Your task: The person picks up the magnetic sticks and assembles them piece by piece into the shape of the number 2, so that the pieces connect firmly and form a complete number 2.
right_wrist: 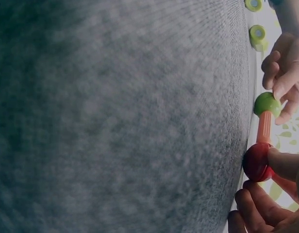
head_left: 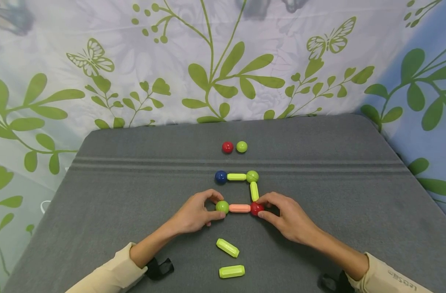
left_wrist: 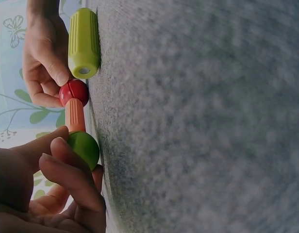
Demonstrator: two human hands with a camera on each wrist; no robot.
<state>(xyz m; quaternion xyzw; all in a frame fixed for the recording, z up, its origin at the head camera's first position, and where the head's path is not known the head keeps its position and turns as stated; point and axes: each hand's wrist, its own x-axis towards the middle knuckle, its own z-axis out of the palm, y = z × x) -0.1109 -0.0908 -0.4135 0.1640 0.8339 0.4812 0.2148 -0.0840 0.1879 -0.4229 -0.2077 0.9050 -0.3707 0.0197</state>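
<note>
On the grey cloth surface lies a joined chain of balls and rods. It runs from a blue ball (head_left: 221,177) through a yellow-green rod (head_left: 237,177), a green ball (head_left: 252,176) and a second yellow-green rod (head_left: 254,191) to a red ball (head_left: 257,208). From there a salmon-pink rod (head_left: 239,208) leads left to another green ball (head_left: 222,206). My left hand (head_left: 193,213) pinches that green ball between thumb and fingers. With thumb and fingers, my right hand (head_left: 290,215) grips the red ball at the corner. Both wrist views show the pink rod between the two balls.
Two loose yellow-green rods, one slanted (head_left: 228,248) and one nearly level (head_left: 232,271), lie nearest me between the forearms. Farther back sit a loose red ball (head_left: 228,147) and a loose green ball (head_left: 242,147). A leaf-patterned curtain (head_left: 153,61) hangs behind the grey table (head_left: 135,162).
</note>
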